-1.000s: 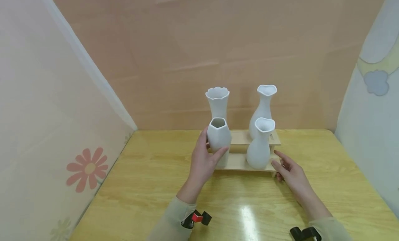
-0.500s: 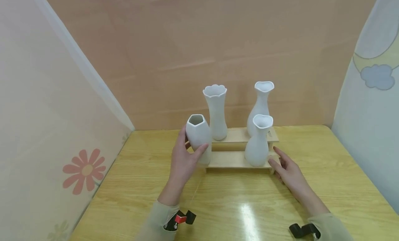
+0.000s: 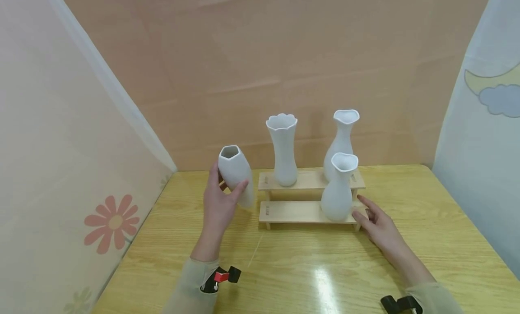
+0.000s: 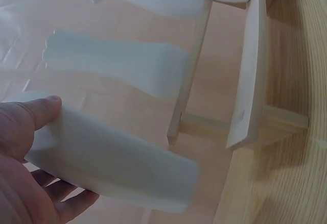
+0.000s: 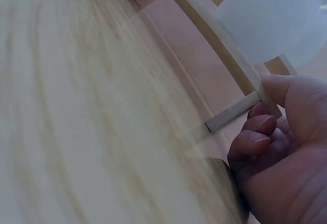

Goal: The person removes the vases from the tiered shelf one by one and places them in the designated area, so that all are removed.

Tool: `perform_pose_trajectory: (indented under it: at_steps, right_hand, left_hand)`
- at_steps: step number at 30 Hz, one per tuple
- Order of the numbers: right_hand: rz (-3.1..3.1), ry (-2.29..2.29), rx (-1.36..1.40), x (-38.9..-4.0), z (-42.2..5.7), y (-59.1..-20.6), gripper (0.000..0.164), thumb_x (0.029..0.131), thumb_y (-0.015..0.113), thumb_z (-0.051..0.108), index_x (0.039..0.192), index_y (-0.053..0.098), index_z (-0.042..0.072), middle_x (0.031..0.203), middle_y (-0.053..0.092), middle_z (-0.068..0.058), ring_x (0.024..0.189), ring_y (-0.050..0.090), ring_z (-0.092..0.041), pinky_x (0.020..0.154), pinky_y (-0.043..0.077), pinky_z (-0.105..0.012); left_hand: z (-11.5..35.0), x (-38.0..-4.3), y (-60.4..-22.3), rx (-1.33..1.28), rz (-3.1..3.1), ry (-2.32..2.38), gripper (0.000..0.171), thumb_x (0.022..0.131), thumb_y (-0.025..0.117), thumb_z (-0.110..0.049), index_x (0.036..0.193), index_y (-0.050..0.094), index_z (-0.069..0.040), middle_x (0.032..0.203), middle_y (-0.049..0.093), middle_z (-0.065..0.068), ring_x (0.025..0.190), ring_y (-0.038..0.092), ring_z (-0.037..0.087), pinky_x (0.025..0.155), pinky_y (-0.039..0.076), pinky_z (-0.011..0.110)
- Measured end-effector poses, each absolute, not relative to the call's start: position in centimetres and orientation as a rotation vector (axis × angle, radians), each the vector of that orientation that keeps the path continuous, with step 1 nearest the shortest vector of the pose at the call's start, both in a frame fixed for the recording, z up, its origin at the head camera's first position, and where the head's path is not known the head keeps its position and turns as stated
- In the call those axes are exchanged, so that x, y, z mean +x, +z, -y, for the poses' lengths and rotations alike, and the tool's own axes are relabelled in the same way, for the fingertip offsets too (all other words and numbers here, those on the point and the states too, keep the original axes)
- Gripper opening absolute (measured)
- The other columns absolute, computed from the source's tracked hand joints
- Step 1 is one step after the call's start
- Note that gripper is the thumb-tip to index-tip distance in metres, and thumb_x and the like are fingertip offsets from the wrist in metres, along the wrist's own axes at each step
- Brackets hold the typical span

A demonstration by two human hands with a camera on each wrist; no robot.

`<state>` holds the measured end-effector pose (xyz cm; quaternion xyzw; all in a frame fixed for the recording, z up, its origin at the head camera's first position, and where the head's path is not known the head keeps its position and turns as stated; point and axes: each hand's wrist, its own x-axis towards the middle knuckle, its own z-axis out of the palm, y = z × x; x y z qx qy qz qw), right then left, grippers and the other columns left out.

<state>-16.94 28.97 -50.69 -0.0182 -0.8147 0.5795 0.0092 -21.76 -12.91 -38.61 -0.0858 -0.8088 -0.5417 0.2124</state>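
My left hand (image 3: 219,205) grips a white vase with a five-sided mouth (image 3: 236,172), fingers behind it and thumb across its front. The vase leans, mouth to the left, apart from the two-tier wooden stand (image 3: 290,211); the left wrist view shows its bare base end (image 4: 179,183) beside the stand. My right hand (image 3: 382,228) pinches the right end of the stand's lower board, thumb on top and curled fingers (image 5: 250,142) underneath. Close to that hand, a short wavy-mouthed white vase (image 3: 338,196) stands on the lower board.
On the upper board stand a scallop-rimmed white vase (image 3: 285,151) at the left and a taller wavy-mouthed vase (image 3: 341,140) at the right, partly hidden. The wooden table (image 3: 292,255) meets a tan backdrop (image 3: 227,93) behind and pale cloths at both sides.
My left hand has carried the five-sided vase leftward off the lower board and tilted it, uncovering the board's left end. My right hand stays at the stand's right end.
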Motion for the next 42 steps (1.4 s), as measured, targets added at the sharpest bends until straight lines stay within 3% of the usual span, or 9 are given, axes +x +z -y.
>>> perform_pose_trajectory:
  at_steps: [22, 42]
  right_hand:
    - [2.495, 1.919, -0.031, -16.8, -28.3, -50.5, 0.080, 0.115, 0.062, 0.036, 0.176, 0.020, 0.006, 0.084, 0.042, 0.000, 0.060, 0.040, -0.009, 0.049, 0.040, -0.027]
    - [2.463, 1.960, 0.018, -16.6, -28.4, -50.4, 0.078, 0.116, 0.061, 0.033, 0.176, 0.020, 0.004, 0.086, 0.045, 0.000, 0.060, 0.040, -0.008, 0.049, 0.041, -0.027]
  left_hand:
    - [13.4, -26.9, -42.3, -0.163, 2.209, -1.535, 0.081, 0.098, 0.087, -0.018, 0.165, 0.042, -0.015, 0.153, 0.058, 0.011, 0.137, 0.060, 0.034, 0.111, 0.055, 0.057]
    - [13.2, -28.3, -44.1, -0.160, 2.239, -1.525, 0.078, 0.100, 0.086, -0.016, 0.164, 0.041, -0.014, 0.155, 0.056, 0.012, 0.139, 0.058, 0.036, 0.112, 0.053, 0.058]
